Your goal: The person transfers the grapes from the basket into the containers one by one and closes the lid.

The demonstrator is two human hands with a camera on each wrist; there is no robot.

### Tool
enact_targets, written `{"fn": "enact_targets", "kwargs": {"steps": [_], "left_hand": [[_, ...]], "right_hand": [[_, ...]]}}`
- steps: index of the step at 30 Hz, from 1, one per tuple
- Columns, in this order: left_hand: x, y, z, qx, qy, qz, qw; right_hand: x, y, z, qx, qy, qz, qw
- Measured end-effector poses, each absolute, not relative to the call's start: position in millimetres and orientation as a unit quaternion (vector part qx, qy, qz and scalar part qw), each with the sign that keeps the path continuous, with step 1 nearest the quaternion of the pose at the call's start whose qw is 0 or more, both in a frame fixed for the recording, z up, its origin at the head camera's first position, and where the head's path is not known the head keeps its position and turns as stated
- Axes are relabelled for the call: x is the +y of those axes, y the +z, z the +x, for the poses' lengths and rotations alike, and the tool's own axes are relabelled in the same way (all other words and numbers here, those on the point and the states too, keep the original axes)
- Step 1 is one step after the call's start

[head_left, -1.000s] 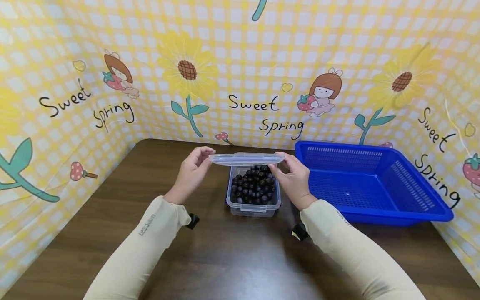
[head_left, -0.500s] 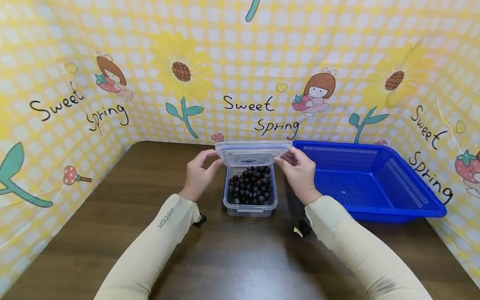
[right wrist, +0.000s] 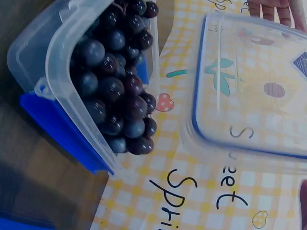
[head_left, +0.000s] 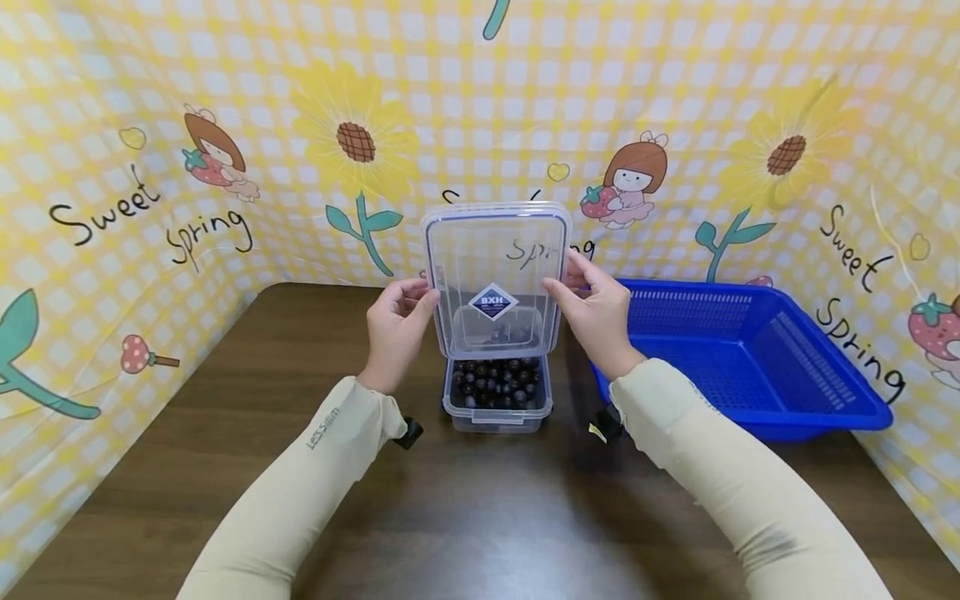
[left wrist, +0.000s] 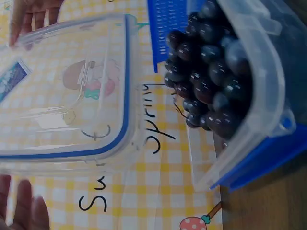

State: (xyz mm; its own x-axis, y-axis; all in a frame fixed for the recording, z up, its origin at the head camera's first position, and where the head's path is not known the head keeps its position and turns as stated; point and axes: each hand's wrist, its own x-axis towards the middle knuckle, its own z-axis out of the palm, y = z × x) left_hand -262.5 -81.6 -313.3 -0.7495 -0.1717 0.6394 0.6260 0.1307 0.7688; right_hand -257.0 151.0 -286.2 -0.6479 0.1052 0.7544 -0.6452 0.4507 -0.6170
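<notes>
Both hands hold a clear plastic lid (head_left: 491, 258) with a blue seal and a BXH label, tilted nearly upright above the far part of a clear food container. My left hand (head_left: 397, 329) pinches the lid's left edge between thumb and fingers; my right hand (head_left: 596, 312) pinches the right edge. Dark grapes (head_left: 495, 383) fill the container (head_left: 498, 421), which stands on the table below the lid. In the left wrist view the lid (left wrist: 72, 96) is apart from the grapes (left wrist: 211, 72). Blue side flaps (right wrist: 67, 134) hang along the container in the right wrist view.
A blue plastic basket (head_left: 750, 367) with perforated walls stands to the right, close to my right hand. The brown wooden table (head_left: 480, 508) extends in front and to the left. A yellow checked cloth (head_left: 480, 100) rises behind and at both sides.
Between my hands the lid has swung from nearly flat to almost upright, its label now facing me. Both hands keep their hold on its edges. The container and basket stay in place.
</notes>
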Motion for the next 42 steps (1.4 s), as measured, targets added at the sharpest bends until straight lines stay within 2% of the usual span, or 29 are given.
{"fn": "enact_targets", "kwargs": {"steps": [4,7,9,14,17,22,29,36,42], "left_hand": [[-78,-308,-266,-0.703,-0.641,-0.111,0.287],[-78,-305,-268,-0.713,-0.655,-0.081,0.236],[-80,-303,-270,-0.717,-0.672,-0.057,0.174],[-91,-301,-281,-0.719,-0.694,0.014,-0.029],[-95,-298,-285,-0.725,-0.681,0.032,-0.097],[-90,-296,-286,-0.742,-0.66,0.027,-0.113],[-81,-297,-288,-0.772,-0.629,0.018,-0.085],[-75,-305,-290,-0.82,-0.569,0.003,-0.064],[-73,-316,-292,-0.822,-0.566,0.01,-0.063]], "right_hand": [[153,-280,-262,-0.794,0.499,0.135,0.321],[154,-277,-267,-0.805,0.523,0.101,0.261],[155,-277,-270,-0.804,0.548,0.072,0.22],[153,-277,-273,-0.79,0.599,-0.023,0.126],[151,-279,-275,-0.786,0.607,-0.075,0.089],[148,-284,-279,-0.791,0.599,-0.113,0.045],[147,-287,-281,-0.811,0.58,-0.071,-0.032],[145,-291,-283,-0.827,0.56,-0.037,-0.035],[140,-299,-282,-0.864,0.503,-0.013,-0.009]]}}
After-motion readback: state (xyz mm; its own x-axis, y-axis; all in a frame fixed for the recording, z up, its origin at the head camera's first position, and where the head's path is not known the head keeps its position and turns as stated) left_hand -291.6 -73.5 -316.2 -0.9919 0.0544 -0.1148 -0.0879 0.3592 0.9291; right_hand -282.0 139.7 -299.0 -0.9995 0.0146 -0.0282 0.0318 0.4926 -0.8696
